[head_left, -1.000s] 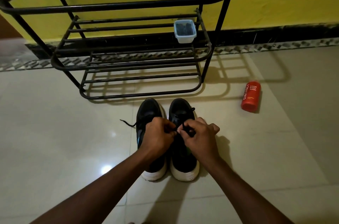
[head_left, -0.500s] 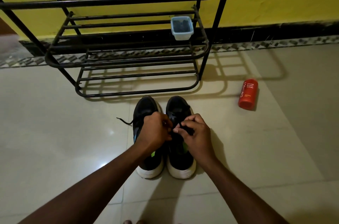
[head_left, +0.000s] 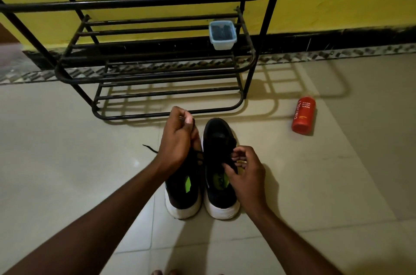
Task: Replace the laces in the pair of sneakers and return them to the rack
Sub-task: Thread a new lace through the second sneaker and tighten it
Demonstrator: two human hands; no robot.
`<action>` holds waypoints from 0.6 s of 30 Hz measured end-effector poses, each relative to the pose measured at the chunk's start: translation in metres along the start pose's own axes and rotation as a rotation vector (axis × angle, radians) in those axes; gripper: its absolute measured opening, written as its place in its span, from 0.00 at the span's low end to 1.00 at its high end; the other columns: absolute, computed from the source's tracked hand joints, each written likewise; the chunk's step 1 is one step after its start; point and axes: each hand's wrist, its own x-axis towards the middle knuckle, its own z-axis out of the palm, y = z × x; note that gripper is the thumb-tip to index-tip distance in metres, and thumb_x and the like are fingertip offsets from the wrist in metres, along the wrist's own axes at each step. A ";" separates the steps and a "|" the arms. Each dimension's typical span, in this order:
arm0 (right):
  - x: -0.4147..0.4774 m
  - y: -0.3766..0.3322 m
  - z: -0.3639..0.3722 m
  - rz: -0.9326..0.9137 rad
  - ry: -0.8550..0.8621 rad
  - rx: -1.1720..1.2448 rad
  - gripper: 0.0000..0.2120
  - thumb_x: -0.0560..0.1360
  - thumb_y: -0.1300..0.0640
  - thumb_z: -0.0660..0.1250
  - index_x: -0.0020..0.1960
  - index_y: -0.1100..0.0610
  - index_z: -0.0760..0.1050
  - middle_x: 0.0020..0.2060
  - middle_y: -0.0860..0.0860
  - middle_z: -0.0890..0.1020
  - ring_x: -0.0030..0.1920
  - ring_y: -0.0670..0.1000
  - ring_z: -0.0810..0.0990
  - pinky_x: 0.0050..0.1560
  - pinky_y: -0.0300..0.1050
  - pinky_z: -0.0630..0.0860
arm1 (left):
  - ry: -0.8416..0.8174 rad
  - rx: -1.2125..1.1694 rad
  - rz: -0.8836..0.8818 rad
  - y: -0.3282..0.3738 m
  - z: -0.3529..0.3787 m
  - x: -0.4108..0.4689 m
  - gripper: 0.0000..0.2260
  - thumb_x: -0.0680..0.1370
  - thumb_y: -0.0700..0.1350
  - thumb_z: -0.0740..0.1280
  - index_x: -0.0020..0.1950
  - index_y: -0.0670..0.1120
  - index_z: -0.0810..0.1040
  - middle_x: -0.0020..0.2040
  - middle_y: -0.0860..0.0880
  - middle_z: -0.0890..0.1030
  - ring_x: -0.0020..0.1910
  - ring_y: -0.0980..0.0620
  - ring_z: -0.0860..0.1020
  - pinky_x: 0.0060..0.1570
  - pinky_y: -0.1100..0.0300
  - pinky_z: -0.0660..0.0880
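Black sneakers (head_left: 221, 187) side by side on floor tiles before rack (head_left: 144, 2); left hand (head_left: 179, 139) raised over left shoe, pinching black lace (head_left: 149, 149); right hand (head_left: 246, 173) pinching lace at right shoe's eyelets

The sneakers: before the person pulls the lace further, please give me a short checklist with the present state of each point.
1. Left hand pinches the black lace, raised above the left sneaker: ok.
2. Right hand has its fingertips at the eyelets of the right sneaker: ok.
3. Both sneakers stand side by side on the floor, heels toward the person: ok.
4. Loose lace end lies free on the floor to the left: ok.
5. Lace threaded through all eyelets: cannot tell, too dark.
6. Rack lowest shelf free for the pair: ok.
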 end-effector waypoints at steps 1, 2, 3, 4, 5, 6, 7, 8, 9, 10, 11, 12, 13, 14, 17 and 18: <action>0.000 0.001 0.001 0.005 0.006 0.005 0.20 0.69 0.67 0.78 0.56 0.54 0.75 0.48 0.48 0.82 0.48 0.45 0.82 0.49 0.40 0.80 | -0.085 0.247 0.119 -0.003 -0.008 0.005 0.05 0.83 0.37 0.56 0.50 0.46 0.67 0.35 0.50 0.74 0.32 0.51 0.73 0.33 0.54 0.72; -0.001 0.001 0.001 0.008 0.008 0.012 0.21 0.70 0.68 0.77 0.57 0.53 0.75 0.49 0.48 0.82 0.49 0.45 0.82 0.49 0.41 0.81 | -0.194 0.582 0.244 -0.008 -0.015 0.009 0.03 0.81 0.41 0.60 0.49 0.48 0.68 0.40 0.52 0.74 0.37 0.52 0.74 0.35 0.56 0.71; -0.002 0.002 0.001 0.008 0.010 0.015 0.21 0.70 0.68 0.76 0.57 0.53 0.75 0.49 0.48 0.82 0.49 0.45 0.83 0.50 0.42 0.81 | -0.306 0.883 0.350 -0.014 -0.022 0.011 0.03 0.80 0.47 0.62 0.49 0.50 0.70 0.44 0.51 0.73 0.43 0.53 0.73 0.37 0.56 0.71; -0.002 0.002 0.002 0.006 0.014 0.017 0.20 0.70 0.68 0.76 0.57 0.52 0.75 0.50 0.48 0.82 0.49 0.45 0.83 0.50 0.42 0.82 | -0.401 1.110 0.421 -0.019 -0.028 0.012 0.07 0.79 0.53 0.64 0.49 0.50 0.74 0.48 0.51 0.71 0.48 0.52 0.72 0.39 0.57 0.71; -0.002 0.003 0.002 0.000 0.017 0.016 0.20 0.71 0.68 0.76 0.57 0.52 0.75 0.50 0.48 0.82 0.49 0.45 0.83 0.49 0.42 0.82 | -0.457 1.201 0.462 -0.024 -0.032 0.015 0.11 0.79 0.56 0.66 0.48 0.49 0.77 0.49 0.50 0.69 0.50 0.51 0.71 0.39 0.57 0.71; -0.002 0.003 0.002 -0.010 0.016 0.014 0.20 0.71 0.68 0.76 0.57 0.52 0.74 0.50 0.49 0.81 0.49 0.45 0.83 0.49 0.42 0.82 | -0.448 1.147 0.487 -0.024 -0.033 0.015 0.13 0.78 0.57 0.66 0.45 0.48 0.80 0.49 0.50 0.68 0.50 0.50 0.71 0.40 0.57 0.70; -0.002 0.004 0.002 -0.022 0.015 0.008 0.20 0.72 0.67 0.75 0.57 0.52 0.74 0.50 0.49 0.81 0.49 0.45 0.83 0.49 0.41 0.81 | -0.403 0.999 0.489 -0.022 -0.033 0.014 0.14 0.79 0.56 0.66 0.43 0.47 0.81 0.48 0.49 0.69 0.49 0.49 0.72 0.42 0.57 0.71; -0.002 0.004 0.002 -0.036 0.016 -0.001 0.19 0.72 0.67 0.75 0.57 0.52 0.74 0.50 0.50 0.81 0.49 0.45 0.82 0.49 0.40 0.81 | -0.334 0.803 0.441 -0.016 -0.030 0.012 0.14 0.80 0.55 0.66 0.43 0.46 0.81 0.48 0.49 0.71 0.49 0.49 0.73 0.45 0.59 0.72; -0.002 0.005 0.002 -0.047 0.018 -0.013 0.19 0.72 0.68 0.75 0.57 0.52 0.74 0.50 0.50 0.81 0.49 0.46 0.82 0.49 0.40 0.81 | -0.274 0.577 0.341 -0.009 -0.026 0.009 0.13 0.81 0.52 0.65 0.43 0.44 0.81 0.49 0.48 0.75 0.50 0.50 0.76 0.48 0.60 0.73; -0.002 0.005 0.003 -0.056 0.020 -0.024 0.19 0.72 0.68 0.75 0.57 0.51 0.74 0.49 0.51 0.80 0.49 0.46 0.82 0.49 0.40 0.81 | -0.256 0.353 0.215 -0.003 -0.022 0.008 0.13 0.83 0.48 0.64 0.43 0.43 0.80 0.49 0.47 0.79 0.50 0.50 0.79 0.50 0.60 0.75; -0.002 0.005 0.003 -0.061 0.022 -0.036 0.20 0.72 0.68 0.74 0.57 0.51 0.74 0.49 0.51 0.80 0.49 0.46 0.82 0.49 0.40 0.80 | -0.275 0.161 0.101 0.002 -0.018 0.005 0.14 0.85 0.46 0.61 0.43 0.41 0.78 0.47 0.45 0.82 0.48 0.48 0.82 0.50 0.57 0.77; -0.002 0.005 0.003 -0.066 0.025 -0.043 0.20 0.72 0.69 0.74 0.57 0.52 0.74 0.49 0.51 0.79 0.49 0.46 0.81 0.49 0.40 0.80 | -0.298 0.041 0.011 0.003 -0.012 0.002 0.14 0.86 0.46 0.59 0.43 0.41 0.75 0.43 0.42 0.82 0.44 0.45 0.83 0.49 0.50 0.79; -0.003 0.004 0.004 -0.071 0.029 -0.052 0.19 0.72 0.69 0.74 0.57 0.53 0.74 0.50 0.51 0.79 0.49 0.46 0.81 0.49 0.40 0.80 | -0.311 0.016 -0.046 0.001 -0.007 -0.003 0.15 0.86 0.47 0.58 0.44 0.41 0.73 0.38 0.42 0.81 0.38 0.45 0.82 0.46 0.44 0.80; -0.003 0.004 0.005 -0.076 0.031 -0.064 0.19 0.72 0.70 0.73 0.57 0.54 0.75 0.50 0.51 0.79 0.50 0.46 0.81 0.49 0.39 0.80 | -0.302 0.113 -0.042 -0.003 -0.003 -0.005 0.14 0.86 0.49 0.59 0.45 0.43 0.71 0.35 0.45 0.79 0.34 0.48 0.80 0.42 0.43 0.80; -0.005 0.001 0.006 -0.060 0.038 -0.081 0.18 0.73 0.70 0.72 0.57 0.56 0.75 0.50 0.50 0.78 0.50 0.45 0.80 0.49 0.36 0.78 | -0.300 0.850 0.226 -0.015 0.003 -0.004 0.05 0.83 0.50 0.63 0.52 0.49 0.72 0.39 0.50 0.80 0.35 0.52 0.79 0.35 0.52 0.78; -0.005 0.000 0.007 -0.053 0.039 -0.077 0.17 0.73 0.71 0.72 0.57 0.56 0.75 0.51 0.50 0.78 0.50 0.45 0.80 0.49 0.36 0.78 | -0.328 1.019 0.272 -0.017 0.004 -0.003 0.05 0.82 0.49 0.64 0.57 0.50 0.74 0.45 0.49 0.81 0.39 0.50 0.80 0.37 0.53 0.78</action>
